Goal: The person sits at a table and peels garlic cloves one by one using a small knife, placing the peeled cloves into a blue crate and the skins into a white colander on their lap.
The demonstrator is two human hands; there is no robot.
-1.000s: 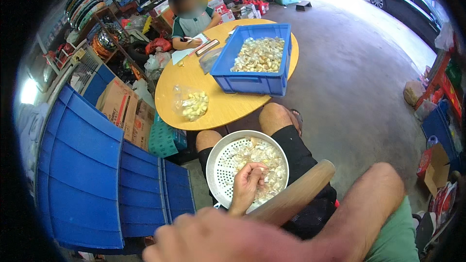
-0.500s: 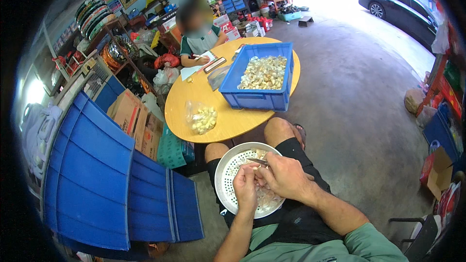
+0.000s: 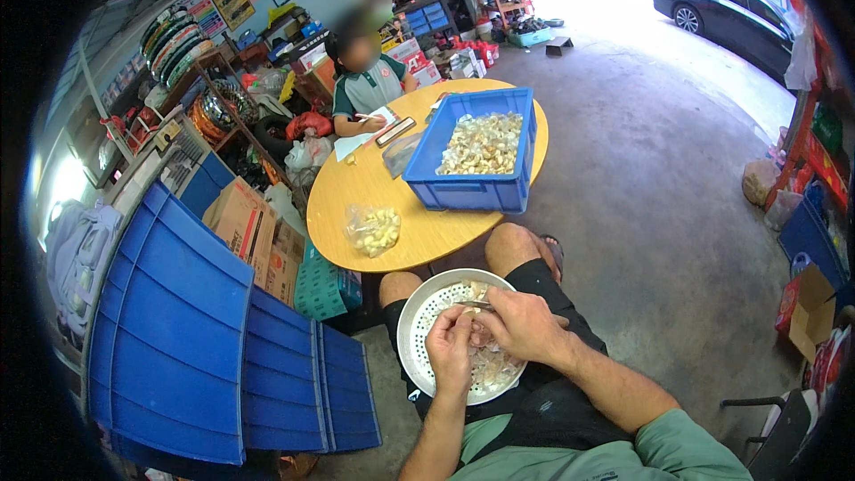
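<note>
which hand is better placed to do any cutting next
Probably the right hand: it grips the knife over the perforated pan; the left hand, close by, holds no knife.

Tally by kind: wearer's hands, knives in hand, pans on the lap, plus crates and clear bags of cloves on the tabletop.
Hands: 2 (left hand, right hand)
Knife: 1
Perforated metal pan: 1
Blue plastic crate: 1
Clear plastic bag of garlic cloves: 1
Total: 6
</note>
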